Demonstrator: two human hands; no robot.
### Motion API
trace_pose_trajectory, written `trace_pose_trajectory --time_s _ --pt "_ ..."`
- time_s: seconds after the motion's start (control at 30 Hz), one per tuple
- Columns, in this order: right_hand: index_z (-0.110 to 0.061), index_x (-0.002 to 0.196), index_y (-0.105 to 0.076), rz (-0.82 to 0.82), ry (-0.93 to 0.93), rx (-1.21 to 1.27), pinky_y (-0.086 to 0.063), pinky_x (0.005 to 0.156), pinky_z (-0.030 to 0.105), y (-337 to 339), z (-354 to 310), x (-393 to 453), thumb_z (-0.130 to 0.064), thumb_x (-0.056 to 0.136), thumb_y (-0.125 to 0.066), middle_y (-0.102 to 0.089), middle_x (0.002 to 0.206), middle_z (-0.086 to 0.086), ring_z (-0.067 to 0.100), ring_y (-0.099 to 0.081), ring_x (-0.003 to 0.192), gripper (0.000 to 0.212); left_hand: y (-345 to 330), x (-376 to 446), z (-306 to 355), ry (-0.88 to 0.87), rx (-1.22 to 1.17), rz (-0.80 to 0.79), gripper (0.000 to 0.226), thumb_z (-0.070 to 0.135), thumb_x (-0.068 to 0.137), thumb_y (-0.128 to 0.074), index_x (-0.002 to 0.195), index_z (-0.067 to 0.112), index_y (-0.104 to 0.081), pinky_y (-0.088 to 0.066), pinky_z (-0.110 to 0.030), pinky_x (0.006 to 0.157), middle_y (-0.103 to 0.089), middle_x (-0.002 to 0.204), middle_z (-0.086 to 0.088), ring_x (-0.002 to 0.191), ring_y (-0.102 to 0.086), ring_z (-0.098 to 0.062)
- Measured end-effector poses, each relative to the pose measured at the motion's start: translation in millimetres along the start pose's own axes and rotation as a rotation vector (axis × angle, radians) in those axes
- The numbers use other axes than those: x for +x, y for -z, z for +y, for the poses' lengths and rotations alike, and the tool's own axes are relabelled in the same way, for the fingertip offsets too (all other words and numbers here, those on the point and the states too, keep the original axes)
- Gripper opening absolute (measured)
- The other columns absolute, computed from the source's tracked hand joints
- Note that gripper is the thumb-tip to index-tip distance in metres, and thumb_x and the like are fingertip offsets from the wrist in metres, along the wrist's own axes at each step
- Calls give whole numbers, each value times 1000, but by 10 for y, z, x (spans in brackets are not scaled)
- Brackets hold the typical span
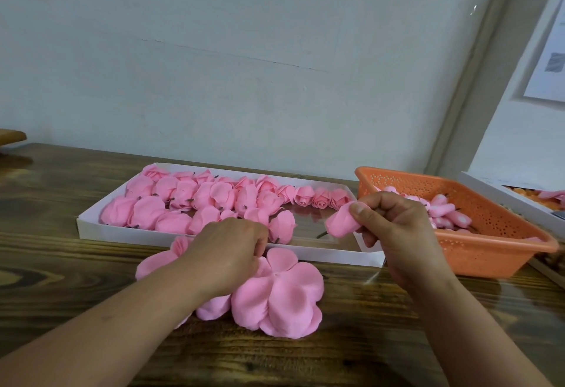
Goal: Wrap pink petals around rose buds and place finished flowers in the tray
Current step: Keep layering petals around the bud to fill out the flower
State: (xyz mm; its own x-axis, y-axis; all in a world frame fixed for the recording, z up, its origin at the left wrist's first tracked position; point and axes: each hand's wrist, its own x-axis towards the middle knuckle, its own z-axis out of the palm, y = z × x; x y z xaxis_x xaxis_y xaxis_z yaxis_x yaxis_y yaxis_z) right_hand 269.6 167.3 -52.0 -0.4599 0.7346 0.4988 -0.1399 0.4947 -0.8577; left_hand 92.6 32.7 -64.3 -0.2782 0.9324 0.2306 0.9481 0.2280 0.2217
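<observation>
Your right hand (394, 227) pinches a rosebud (342, 222) above the tray (214, 241), its stem mostly hidden. Your left hand (227, 252) curls onto the petals (281, 295) on the bench (351, 356); its fingertips are hidden, so the grip is unclear.

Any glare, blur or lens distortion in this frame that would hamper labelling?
Head view: soft, even light with faint shadows under the hands; the wide angle bends the door frame and table edge; glare on the tray floor's bare right end; left hand on the petals and right hand holding the bud are sharp enough.
</observation>
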Motion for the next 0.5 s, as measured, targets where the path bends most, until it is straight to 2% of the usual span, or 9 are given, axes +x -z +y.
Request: trace_pose_trajectory --time_s 0.1,0.2,0.27,0.33,0.4,0.47,0.5 --pt "0 74 -66 3 -3 4 -37 44 22 -4 -10 -8 -1 85 -62 -58 69 34 16 -40 46 11 37 6 0 40 -9 -91 10 31 88 -62 80 27 -56 -44 -28 73 -54 78 9 84 -54 -16" --pt "3 76 -66 0 -9 9 -37 43 21 -5 -13 -16 -1 84 -63 -59 66 31 15 -41 45 10 57 18 -7 70 -11 -146 20 33 87 -62 69 25 -56 -48 -31 77 -57 80 3 85 -58 -20" --pt "1 75 -66 0 -12 14 -37 43 21 -3 -8 -16 -1 84 -63 -59 63 24 13 -42 45 10 84 21 -24 90 -87 -153 26 26 84 -63 62 23 -50 -44 -28 69 -52 71 5 75 -53 -16" --pt "1 75 -66 0 -13 17 -37 43 21 -4 -7 -15 -1 84 -63 -59 62 21 13 -42 44 9 115 26 -28 105 -234 -124 25 17 81 -62 60 16 -49 -35 -26 60 -46 64 3 64 -43 -14" --pt "2 75 -66 -1 -16 19 -37 43 21 -8 -7 -17 -1 83 -63 -60 62 20 13 -42 44 9 144 26 -12 162 -444 -65 18 11 78 -62 62 11 -55 -31 -25 56 -46 62 1 58 -41 -15" --pt "2 76 -66 -1 -21 17 -38 43 21 -11 -9 -19 -1 83 -63 -60 61 19 13 -43 44 8 166 10 21 260 -788 -50 26 5 79 -59 56 15 -57 -33 -21 53 -48 56 0 51 -43 -14" --pt "2 76 -66 2 -23 19 -38 43 21 -11 -12 -21 -1 84 -63 -60 62 19 12 -43 44 8 176 3 44 308 -1000 -77 31 1 81 -56 54 16 -58 -39 -20 52 -51 56 -1 50 -48 -15"
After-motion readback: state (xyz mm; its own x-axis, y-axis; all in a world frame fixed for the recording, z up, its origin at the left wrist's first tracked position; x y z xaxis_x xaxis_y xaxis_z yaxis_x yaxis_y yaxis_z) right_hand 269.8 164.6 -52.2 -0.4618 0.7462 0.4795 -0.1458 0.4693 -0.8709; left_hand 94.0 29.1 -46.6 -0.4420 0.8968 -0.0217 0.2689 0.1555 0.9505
